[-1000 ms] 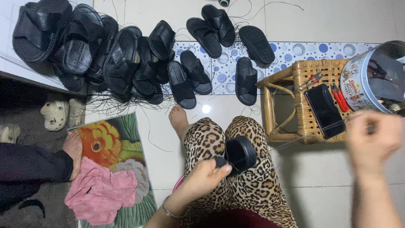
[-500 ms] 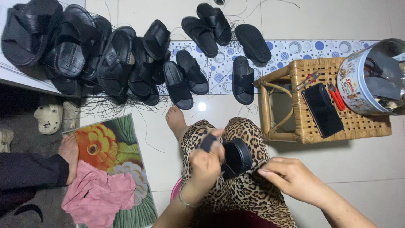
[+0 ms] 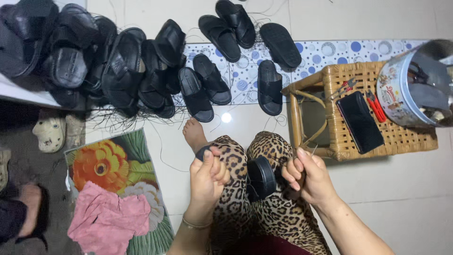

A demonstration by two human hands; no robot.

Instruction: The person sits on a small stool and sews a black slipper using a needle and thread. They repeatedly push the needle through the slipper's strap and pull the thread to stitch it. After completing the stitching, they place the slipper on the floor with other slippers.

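Gripping black sandal (image 3: 260,178) in both hands, left hand (image 3: 207,174), right hand (image 3: 309,175), wicker stool (image 3: 358,137) beside, sandal pile (image 3: 118,66) ahead

Lying across the leopard-print lap, a black sandal (image 3: 259,178), held up between both hands. Showing its dark, rounded sole edge toward the camera, tilting on its side rather than lying flat. Being gripped at its left end by the left hand (image 3: 207,172), fingers curling over the black strap there. Being pinched at its right side by the right hand (image 3: 309,177), fingertips closing just beside the sole. Sitting low in the view, centred between the knees, well apart from the pile of sandals farther up the floor.
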